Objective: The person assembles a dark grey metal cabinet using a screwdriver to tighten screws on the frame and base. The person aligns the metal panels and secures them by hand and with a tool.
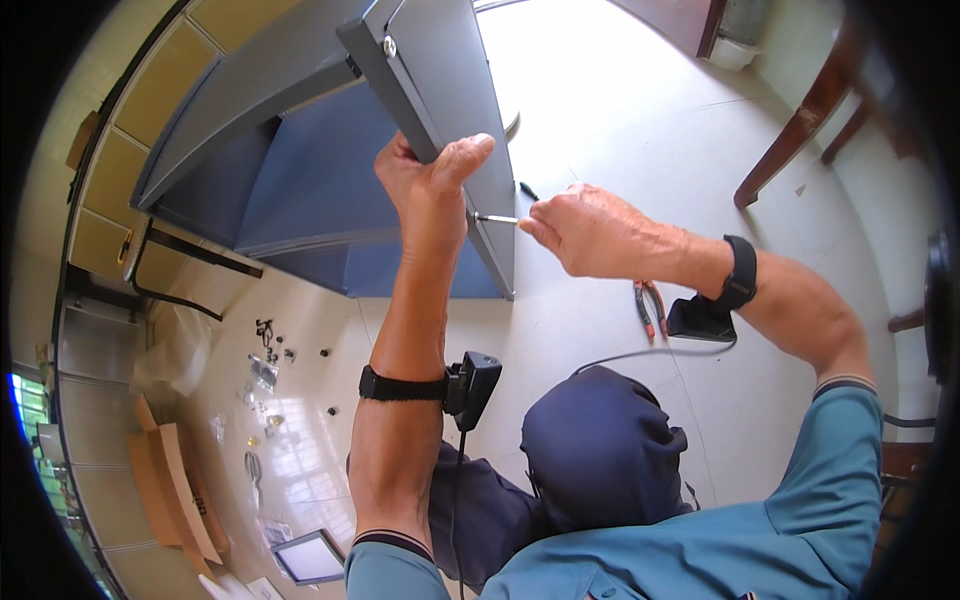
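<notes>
1. While the left hand [432, 195] wraps around the edge of the grey panel [455, 110], fingers closed on it and thumb laid over the top, that grip looks like the thing that keeps the work steady; I would hold it firm so the panel cannot swing.
2. At 3 o'clock from that hand, the right hand [590, 232] pinches a thin screwdriver [497, 218] between its fingertips, the rest of the hand loosely curled. The tip meets the panel's edge just beside the left thumb.
3. Keeping the shaft square to the edge seems wise, since a tilted tip could slip toward the thumb.
4. Press lightly inward while turning; whether a screw sits under the tip I cannot tell.
5. Red-handled pliers [648, 306] lie on the floor [620, 110] at 5 o'clock from the right hand, and small loose parts [268, 370] are scattered at 8 o'clock, within reach if needed.
</notes>
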Available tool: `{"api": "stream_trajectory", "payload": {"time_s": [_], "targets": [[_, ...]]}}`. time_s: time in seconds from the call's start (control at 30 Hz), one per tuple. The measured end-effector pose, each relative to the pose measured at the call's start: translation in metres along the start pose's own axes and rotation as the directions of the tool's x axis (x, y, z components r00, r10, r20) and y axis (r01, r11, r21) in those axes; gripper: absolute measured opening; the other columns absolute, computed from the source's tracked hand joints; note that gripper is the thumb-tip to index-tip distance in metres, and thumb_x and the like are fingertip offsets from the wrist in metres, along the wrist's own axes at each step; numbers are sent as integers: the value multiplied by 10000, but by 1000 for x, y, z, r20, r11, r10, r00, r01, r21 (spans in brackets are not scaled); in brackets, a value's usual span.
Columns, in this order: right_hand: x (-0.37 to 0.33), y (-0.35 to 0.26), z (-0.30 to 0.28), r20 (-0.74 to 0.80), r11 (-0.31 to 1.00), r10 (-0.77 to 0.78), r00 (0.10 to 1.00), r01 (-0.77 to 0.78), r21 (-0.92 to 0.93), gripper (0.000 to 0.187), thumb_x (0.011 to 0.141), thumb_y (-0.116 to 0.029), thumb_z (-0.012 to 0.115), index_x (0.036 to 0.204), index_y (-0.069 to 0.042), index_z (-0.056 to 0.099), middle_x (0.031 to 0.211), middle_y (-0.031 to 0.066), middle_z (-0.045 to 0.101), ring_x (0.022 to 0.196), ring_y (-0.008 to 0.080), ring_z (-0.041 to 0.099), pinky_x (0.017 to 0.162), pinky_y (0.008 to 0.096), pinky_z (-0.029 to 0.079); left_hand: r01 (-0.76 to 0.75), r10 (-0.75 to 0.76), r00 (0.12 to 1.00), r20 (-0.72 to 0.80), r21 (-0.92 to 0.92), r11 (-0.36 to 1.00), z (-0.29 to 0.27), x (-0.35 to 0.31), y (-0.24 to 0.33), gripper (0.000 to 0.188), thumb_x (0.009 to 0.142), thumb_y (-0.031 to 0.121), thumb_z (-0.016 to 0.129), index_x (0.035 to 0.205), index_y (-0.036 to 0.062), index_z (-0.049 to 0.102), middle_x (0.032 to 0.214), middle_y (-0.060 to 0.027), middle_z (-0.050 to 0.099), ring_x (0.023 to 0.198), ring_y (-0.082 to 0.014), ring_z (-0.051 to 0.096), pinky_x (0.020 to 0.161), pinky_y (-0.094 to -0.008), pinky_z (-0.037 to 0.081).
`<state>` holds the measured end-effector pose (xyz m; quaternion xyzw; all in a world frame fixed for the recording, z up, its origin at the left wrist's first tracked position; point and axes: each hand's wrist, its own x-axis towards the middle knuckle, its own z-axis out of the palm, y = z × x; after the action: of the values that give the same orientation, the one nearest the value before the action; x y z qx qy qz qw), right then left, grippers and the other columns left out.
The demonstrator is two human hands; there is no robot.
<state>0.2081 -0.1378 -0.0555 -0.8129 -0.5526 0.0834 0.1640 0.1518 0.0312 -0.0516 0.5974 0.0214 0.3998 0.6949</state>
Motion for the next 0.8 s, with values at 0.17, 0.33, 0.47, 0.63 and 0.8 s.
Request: {"api": "stream_trajectory", "payload": {"time_s": [0.17,0.33,0.47,0.63,0.8], "targets": [[11,1,-12,244,930,227,943,-284,233,497,1075,-327,455,709,-23,598,532,26,470,468,148,431,498,373,376,-4,4,1000,-9,15,1000,0,0,0,122,662,5,765,676,44,650,649,-20,641,609,-104,597,646,-277,486],[20,6,-20,521,733,224,824,-494,467,529,1071,-425,429,679,-85,533,489,-28,408,372,64,365,351,236,336,7,-7,1000,-13,25,1000,-3,0,0,102,669,1,748,682,33,652,653,-22,646,599,-99,587,633,-275,479],[21,26,-12,633,551,178,753,-610,570,526,1063,-450,432,683,-99,525,474,-46,384,320,43,311,291,172,278,-7,8,1000,8,-25,1000,1,0,-1,100,674,-8,742,692,30,651,658,-23,642,594,-95,575,629,-263,474],[24,37,-10,742,356,24,670,-699,620,519,1038,-494,466,730,-81,537,480,-38,374,337,44,340,310,188,313,5,-5,1000,-2,-13,1000,-1,-1,-1,123,678,-7,757,687,30,640,657,-20,639,596,-93,576,630,-256,470],[17,8,3,-64,999,48,997,-47,11,433,1045,-404,504,872,-26,624,574,58,561,468,182,561,483,323,499,2,-2,1000,2,1,1000,0,-1,0,144,672,-6,772,678,29,632,654,-15,635,595,-91,578,626,-261,468]]}}
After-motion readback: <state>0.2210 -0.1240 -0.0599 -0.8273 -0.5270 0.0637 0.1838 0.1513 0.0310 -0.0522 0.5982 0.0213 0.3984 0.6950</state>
